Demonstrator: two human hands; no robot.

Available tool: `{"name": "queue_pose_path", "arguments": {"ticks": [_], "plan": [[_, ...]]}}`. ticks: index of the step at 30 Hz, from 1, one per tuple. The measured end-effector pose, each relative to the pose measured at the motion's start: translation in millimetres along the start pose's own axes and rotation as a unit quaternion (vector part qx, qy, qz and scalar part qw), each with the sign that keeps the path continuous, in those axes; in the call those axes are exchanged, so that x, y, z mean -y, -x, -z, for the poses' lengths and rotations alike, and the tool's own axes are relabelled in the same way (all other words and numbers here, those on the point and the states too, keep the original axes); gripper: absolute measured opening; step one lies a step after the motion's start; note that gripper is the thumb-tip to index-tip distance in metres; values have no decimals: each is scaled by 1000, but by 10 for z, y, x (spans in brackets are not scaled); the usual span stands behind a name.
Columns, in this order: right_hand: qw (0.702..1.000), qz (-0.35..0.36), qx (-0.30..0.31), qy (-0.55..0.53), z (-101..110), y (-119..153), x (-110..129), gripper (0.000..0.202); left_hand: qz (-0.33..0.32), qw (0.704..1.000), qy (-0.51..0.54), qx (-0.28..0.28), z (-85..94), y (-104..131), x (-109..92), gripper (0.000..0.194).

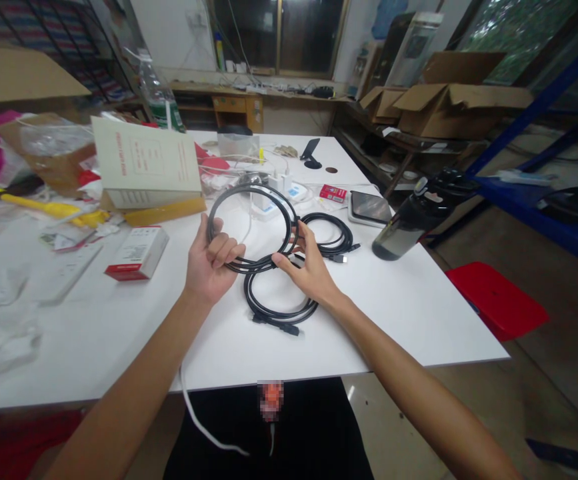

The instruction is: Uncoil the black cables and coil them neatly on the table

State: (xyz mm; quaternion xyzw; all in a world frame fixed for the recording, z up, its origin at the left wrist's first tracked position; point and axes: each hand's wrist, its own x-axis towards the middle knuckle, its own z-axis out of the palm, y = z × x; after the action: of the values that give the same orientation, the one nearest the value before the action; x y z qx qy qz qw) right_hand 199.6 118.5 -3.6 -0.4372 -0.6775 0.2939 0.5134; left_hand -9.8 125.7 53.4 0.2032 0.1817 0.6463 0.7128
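Observation:
A coiled black cable (249,189) is held up above the white table between both hands. My left hand (212,263) has its fingers wrapped round the coil's left side. On the right side, my right hand (309,267) grips the same loop between thumb and fingers. Below it a second black cable coil (269,313) lies on the table, its plug ends toward the front edge. A third black cable coil (341,230) rests just beyond my right hand, with a metal-tipped connector showing.
Right of the coils stand a black water bottle (413,213) and a phone-like device (370,208). A red-and-white box (139,253), an upright cream carton (149,160) and a yellow tool (53,210) lie left. White power strips (289,193) sit behind. A red stool (499,300) is beside the table.

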Motion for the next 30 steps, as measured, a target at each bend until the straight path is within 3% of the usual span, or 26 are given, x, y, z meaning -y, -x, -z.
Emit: {"name": "queue_pose_path", "arguments": {"ticks": [4, 17, 21, 24, 27, 30], "plan": [[992, -16, 57, -113, -16, 29, 37, 116, 13, 1000, -14, -7, -36, 21, -15, 63], [979, -77, -34, -187, -49, -9, 16, 93, 88, 995, -32, 25, -31, 6, 12, 58], [978, -82, -30, -189, -49, -12, 70, 80, 68, 998, -8, 14, 2, -26, 18, 43], [979, -85, -24, -186, -47, -12, 91, 67, 28, 999, -11, -31, 46, -70, 15, 24], [979, -91, -23, -182, -46, -13, 80, 60, 0, 995, -65, -80, 100, -116, 13, 18], [980, -99, -18, -173, -36, -15, 53, 57, -15, 987, -131, -91, 128, -139, 24, 20]]}}
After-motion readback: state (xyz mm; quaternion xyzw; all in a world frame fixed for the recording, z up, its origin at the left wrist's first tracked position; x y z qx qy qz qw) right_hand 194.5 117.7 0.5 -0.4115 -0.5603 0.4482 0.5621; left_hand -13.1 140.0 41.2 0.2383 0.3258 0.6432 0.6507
